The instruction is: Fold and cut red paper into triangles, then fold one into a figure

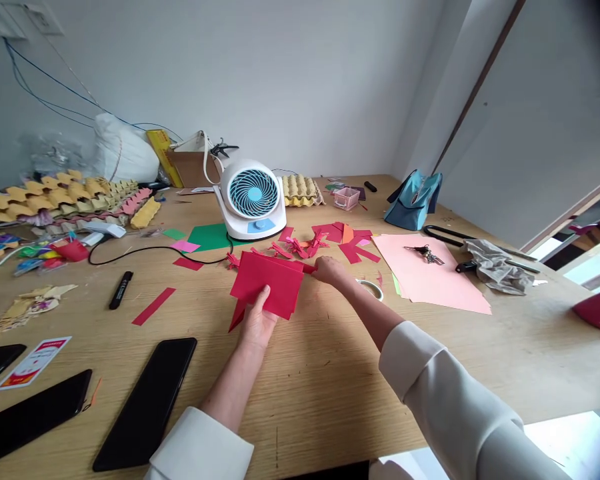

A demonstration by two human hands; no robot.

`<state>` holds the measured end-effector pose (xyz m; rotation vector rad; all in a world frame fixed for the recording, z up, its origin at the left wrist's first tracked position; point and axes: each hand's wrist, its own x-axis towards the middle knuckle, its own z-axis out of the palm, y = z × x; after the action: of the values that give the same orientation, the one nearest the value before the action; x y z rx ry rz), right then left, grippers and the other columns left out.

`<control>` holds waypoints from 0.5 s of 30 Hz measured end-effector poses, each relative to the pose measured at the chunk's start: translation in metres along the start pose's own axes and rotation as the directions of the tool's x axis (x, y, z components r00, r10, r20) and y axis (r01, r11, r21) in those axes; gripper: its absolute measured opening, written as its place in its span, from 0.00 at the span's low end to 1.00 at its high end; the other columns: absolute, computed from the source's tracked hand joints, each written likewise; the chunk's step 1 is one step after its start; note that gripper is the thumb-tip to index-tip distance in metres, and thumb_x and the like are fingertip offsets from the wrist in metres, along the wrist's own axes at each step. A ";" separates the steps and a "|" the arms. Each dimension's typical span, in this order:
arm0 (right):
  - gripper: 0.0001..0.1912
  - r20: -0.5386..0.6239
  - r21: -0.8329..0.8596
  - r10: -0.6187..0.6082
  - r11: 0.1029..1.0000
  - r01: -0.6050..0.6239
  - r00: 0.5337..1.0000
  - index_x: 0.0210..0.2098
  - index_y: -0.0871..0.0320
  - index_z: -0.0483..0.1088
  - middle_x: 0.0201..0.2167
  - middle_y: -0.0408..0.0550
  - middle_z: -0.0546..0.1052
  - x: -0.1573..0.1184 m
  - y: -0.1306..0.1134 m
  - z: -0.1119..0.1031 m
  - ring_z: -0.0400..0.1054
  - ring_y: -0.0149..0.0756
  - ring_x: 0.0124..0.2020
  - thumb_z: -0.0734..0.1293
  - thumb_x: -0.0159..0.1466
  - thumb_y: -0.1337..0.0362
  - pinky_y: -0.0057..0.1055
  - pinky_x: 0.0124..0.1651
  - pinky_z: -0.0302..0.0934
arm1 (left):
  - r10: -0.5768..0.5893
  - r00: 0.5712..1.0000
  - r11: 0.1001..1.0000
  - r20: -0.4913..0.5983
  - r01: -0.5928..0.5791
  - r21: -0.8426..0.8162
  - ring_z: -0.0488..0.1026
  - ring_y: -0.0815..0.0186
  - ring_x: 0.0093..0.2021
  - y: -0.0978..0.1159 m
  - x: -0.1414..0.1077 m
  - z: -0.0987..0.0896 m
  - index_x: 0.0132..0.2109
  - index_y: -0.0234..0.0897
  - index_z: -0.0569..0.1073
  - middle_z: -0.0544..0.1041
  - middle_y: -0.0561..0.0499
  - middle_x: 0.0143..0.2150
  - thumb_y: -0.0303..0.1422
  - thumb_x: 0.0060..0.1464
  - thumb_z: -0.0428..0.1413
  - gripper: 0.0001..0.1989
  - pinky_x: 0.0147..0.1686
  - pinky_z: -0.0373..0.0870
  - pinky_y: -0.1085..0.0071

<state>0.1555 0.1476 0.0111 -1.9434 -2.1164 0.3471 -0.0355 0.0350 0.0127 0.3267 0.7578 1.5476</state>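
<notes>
- Red paper (275,277): held up just above the table (325,393), near the middle of the view, with its broad face toward the viewer; layered edges show at the right, and a folded red flap (237,315) slants down at the lower left.
- Left hand (259,325): closed on the lower edge of the red paper, thumb flat across the front, the other fingers hidden behind it.
- Right hand (329,269): fingers curled at the paper's right edge, beside a narrow red piece (308,268); whether it grips this piece or only touches it cannot be told.
- Behind the paper: small folded red pieces (300,248) in a loose row, with flat red scraps (357,252) to their right.
- Farther back: a white fan (253,193) with a blue grille, standing beside a green sheet (205,237).
- Right side: pink sheets (430,283) bearing a bunch of keys (427,253); a white ring (378,288) lies near their left edge, and a blue bag (413,202) stands behind.
- Left side: a red strip (153,307), a black marker (121,290) and, nearer the viewer, a black phone (145,403).
</notes>
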 end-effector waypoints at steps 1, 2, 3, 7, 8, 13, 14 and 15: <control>0.10 0.010 -0.004 0.003 1.000 -0.003 1.000 0.35 0.62 0.74 0.34 0.54 0.78 -0.004 0.001 -0.001 0.71 0.39 0.36 0.69 0.59 0.61 0.28 0.38 0.60 | -0.003 1.000 1.000 -0.002 0.003 -0.007 0.78 0.64 0.44 0.000 0.000 0.001 0.48 0.38 0.76 0.81 0.49 0.46 0.24 0.53 0.60 0.15 0.43 0.78 0.66; 0.09 0.014 -0.002 0.003 1.000 -0.003 1.000 0.35 0.61 0.75 0.35 0.53 0.78 -0.009 0.002 -0.002 0.71 0.38 0.37 0.68 0.58 0.62 0.28 0.37 0.60 | -0.002 1.000 1.000 -0.002 0.002 -0.013 0.78 0.63 0.45 0.000 0.000 0.001 0.48 0.38 0.76 0.81 0.48 0.46 0.24 0.53 0.60 0.15 0.43 0.78 0.66; 0.08 0.008 0.006 -0.006 1.000 0.006 1.000 0.36 0.60 0.75 0.36 0.52 0.79 -0.014 0.005 -0.005 0.71 0.38 0.37 0.68 0.58 0.64 0.27 0.37 0.59 | -0.001 1.000 1.000 0.000 0.001 -0.017 0.78 0.63 0.45 0.001 0.000 0.001 0.49 0.38 0.76 0.81 0.48 0.47 0.24 0.53 0.60 0.15 0.44 0.78 0.66; 0.10 -0.087 0.033 0.003 0.999 0.000 0.996 0.40 0.56 0.76 0.38 0.49 0.80 -0.028 0.027 -0.026 0.72 0.36 0.38 0.65 0.61 0.65 0.25 0.36 0.59 | -0.004 1.000 1.000 0.002 0.004 -0.021 0.78 0.63 0.46 0.002 -0.001 0.002 0.50 0.39 0.75 0.80 0.48 0.48 0.23 0.53 0.59 0.17 0.44 0.77 0.66; 0.12 -0.121 0.034 0.031 0.999 -0.027 0.992 0.41 0.56 0.76 0.38 0.49 0.80 -0.029 0.036 -0.033 0.72 0.36 0.38 0.63 0.62 0.65 0.25 0.36 0.59 | -0.010 1.000 1.000 0.002 0.010 -0.013 0.78 0.63 0.46 0.002 -0.001 0.002 0.50 0.39 0.75 0.80 0.49 0.48 0.23 0.52 0.59 0.17 0.43 0.78 0.66; 0.14 -0.257 0.046 0.226 0.974 -0.221 0.940 0.45 0.59 0.76 0.40 0.53 0.80 -0.022 0.089 -0.059 0.72 0.40 0.42 0.62 0.62 0.65 0.29 0.41 0.61 | -0.021 1.000 0.998 0.020 0.019 0.066 0.78 0.62 0.44 -0.004 -0.006 0.002 0.48 0.39 0.76 0.81 0.48 0.46 0.23 0.49 0.62 0.17 0.41 0.78 0.68; 0.15 -0.269 0.054 0.261 0.965 -0.256 0.927 0.46 0.59 0.75 0.41 0.54 0.79 -0.021 0.098 -0.061 0.72 0.42 0.42 0.63 0.62 0.65 0.30 0.42 0.61 | -0.025 1.000 0.996 0.018 0.023 0.088 0.78 0.63 0.44 -0.005 -0.006 0.001 0.47 0.39 0.77 0.81 0.48 0.46 0.23 0.48 0.63 0.17 0.40 0.78 0.69; 0.17 -0.279 0.063 0.292 0.956 -0.286 0.915 0.48 0.60 0.74 0.42 0.55 0.79 -0.020 0.106 -0.062 0.72 0.43 0.43 0.64 0.61 0.65 0.31 0.42 0.61 | -0.033 0.999 0.993 0.017 0.031 0.111 0.79 0.63 0.43 -0.007 -0.006 0.001 0.47 0.39 0.77 0.81 0.48 0.45 0.24 0.47 0.64 0.18 0.39 0.78 0.69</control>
<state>0.2769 0.1373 0.0333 -2.1500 -1.6432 0.1274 -0.0288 0.0289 0.0099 0.4085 0.8317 1.4739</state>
